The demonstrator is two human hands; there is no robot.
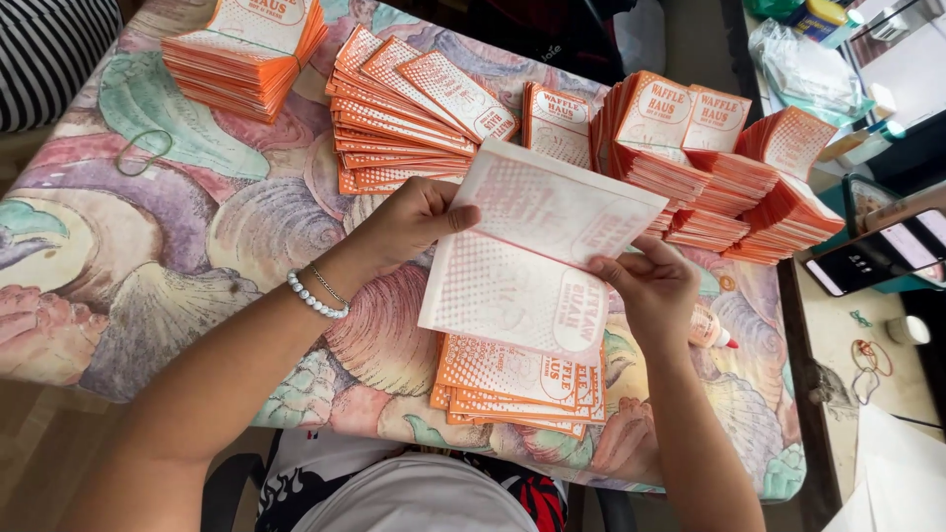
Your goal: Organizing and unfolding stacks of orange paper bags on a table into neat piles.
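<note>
Holding a thin paper bag [537,251] up at the centre of the frame, both hands pinch it by its edges so it hangs clear of the piles below. The left hand [409,222] has its grip closed on the bag's upper left edge, thumb on top; the right hand [655,286] clamps the right edge, fingers curled over the paper. The bag is white with orange dotted print showing through, and it looks folded or doubled, one layer angled over the other.

Directly beneath it, at lower centre, lies a stack of finished orange bags [517,389], placed close under the hands. A small glue bottle [711,333] lies just right of the right hand. Across the upper frame, fanned rows and bundles of orange bags [414,108] crowd the shell-patterned tabletop [197,246]. A rubber band [143,151] lies at upper left, and a phone [872,258] is propped at the right edge.
</note>
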